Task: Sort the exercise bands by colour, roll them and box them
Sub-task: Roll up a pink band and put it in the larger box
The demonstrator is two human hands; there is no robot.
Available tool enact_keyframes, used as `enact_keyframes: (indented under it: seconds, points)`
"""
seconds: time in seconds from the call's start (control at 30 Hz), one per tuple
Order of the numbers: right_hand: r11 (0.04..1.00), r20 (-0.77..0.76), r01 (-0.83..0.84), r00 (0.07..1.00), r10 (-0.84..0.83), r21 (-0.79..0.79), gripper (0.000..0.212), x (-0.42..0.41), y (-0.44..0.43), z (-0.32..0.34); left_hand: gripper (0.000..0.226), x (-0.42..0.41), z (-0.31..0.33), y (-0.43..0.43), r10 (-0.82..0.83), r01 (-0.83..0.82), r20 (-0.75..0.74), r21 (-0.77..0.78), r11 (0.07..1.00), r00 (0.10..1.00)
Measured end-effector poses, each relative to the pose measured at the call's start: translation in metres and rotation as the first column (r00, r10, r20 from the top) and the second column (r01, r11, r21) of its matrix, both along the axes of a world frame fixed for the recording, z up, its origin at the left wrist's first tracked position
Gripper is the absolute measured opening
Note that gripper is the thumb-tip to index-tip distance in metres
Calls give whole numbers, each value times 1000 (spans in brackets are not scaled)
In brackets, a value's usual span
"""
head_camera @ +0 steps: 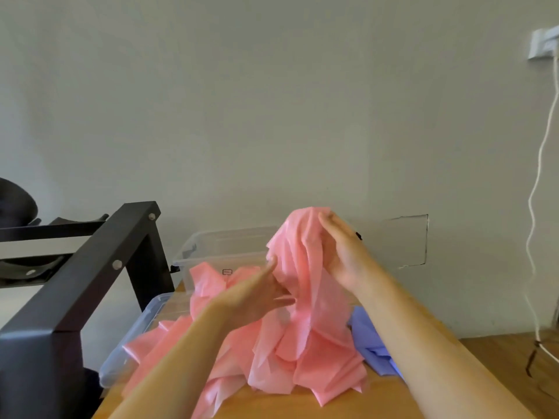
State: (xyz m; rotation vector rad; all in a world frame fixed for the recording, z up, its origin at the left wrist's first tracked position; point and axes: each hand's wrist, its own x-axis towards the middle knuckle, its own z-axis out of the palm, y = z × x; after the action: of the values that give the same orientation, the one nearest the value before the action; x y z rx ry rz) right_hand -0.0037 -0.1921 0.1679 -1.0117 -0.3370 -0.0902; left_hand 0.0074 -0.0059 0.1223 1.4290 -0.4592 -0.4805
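Pink exercise bands [302, 352] are heaped on the wooden table [499, 352]. The right hand [341, 252] grips their lifted peak, its thumb hidden in the folds. The left hand [257, 294] touches them with straight fingers. A blue band [369, 337] is half hidden behind the forearm. Pink folds spill over the near clear box [142, 325]. The rear clear box [223, 243] has contents that are hard to make out.

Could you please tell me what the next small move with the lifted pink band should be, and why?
Probably raise the right hand a little higher to draw the thin pink sheet-like band free: its lower end merges into the crumpled pink heap on the wooden table, and the open left hand only touches it.
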Motion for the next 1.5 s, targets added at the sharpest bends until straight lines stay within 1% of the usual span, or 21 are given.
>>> enact_keyframes:
  seconds: [0.03,0.1,0.13,0.3,0.43,0.53,0.6,0.67,0.7,0.83,0.9,1.03,1.1,1.17,1.2,1.23,1.3,1.33,1.37,1.47,1.5]
  points:
    - [1000,-1,-22,1000,22,10,25,0,0,-1,77,0,-7,-3,-7,5,54,30,1000,999]
    - [1000,6,-7,1000,8,-19,36,3,-5,-5,32,0,-12,-8,42,-48,141,39,998,989]
    - [999,15,9,1000,-8,-51,42,5,-8,-9,21,0,-11,-10,97,-101,162,18,995,982]
    - [988,-78,-2,997,-10,-157,57,10,-12,-31,5,8,11,-24,235,-209,269,-121,970,934]
    - [982,-108,-57,993,38,-179,80,14,2,-46,17,12,40,-33,294,-268,308,-124,955,905]
    - [987,12,-75,997,78,-144,84,20,8,-46,29,10,60,-33,320,-311,389,-88,946,864]
    - [987,106,-82,990,97,-138,85,21,10,-43,26,13,68,-32,363,-346,481,-128,929,798]
    - [988,105,-19,994,36,-155,88,19,12,-37,13,15,74,-30,439,-402,536,-193,895,721]
    - [986,95,21,995,-5,-166,84,17,12,-34,17,17,76,-28,459,-417,550,-209,884,697]
    - [905,162,216,973,-166,-366,36,12,15,-33,33,17,76,-26,457,-427,566,-195,883,686]
    - [858,191,288,955,-226,-424,23,11,17,-41,51,19,63,-26,464,-465,556,-151,872,690]
    - [804,187,372,928,-321,-465,59,13,10,-61,61,20,38,-16,553,-555,414,-128,822,723]
    - [831,69,328,940,-333,-450,56,12,4,-70,54,19,25,-5,531,-517,243,-125,847,812]
    - [916,-154,210,949,-275,-341,43,8,-1,-80,39,16,6,8,376,-360,34,-224,906,926]
    - [959,-270,127,943,-197,-255,36,6,-4,-87,44,10,-7,13,278,-283,-58,-272,920,959]
    - [985,-355,54,929,-109,-162,32,4,-5,-93,61,4,-23,16,233,-255,-111,-268,929,966]
    - [1000,-433,-28,901,22,-6,35,0,-5,-103,101,-10,-53,20,229,-249,-154,-127,960,961]
    - [998,-446,-46,893,65,53,43,-1,-4,-108,111,-14,-67,21,247,-258,-145,-64,964,958]
    - [994,-455,-56,886,91,90,51,-1,-3,-112,104,-19,-78,21,201,-205,-112,-27,978,973]
    - [984,-429,-128,887,169,124,55,-6,-3,-125,35,-19,-104,24,99,-98,-72,14,995,993]
    - [981,-398,-161,897,191,107,53,-7,-5,-131,21,-21,-106,24,99,-97,-79,26,995,992]
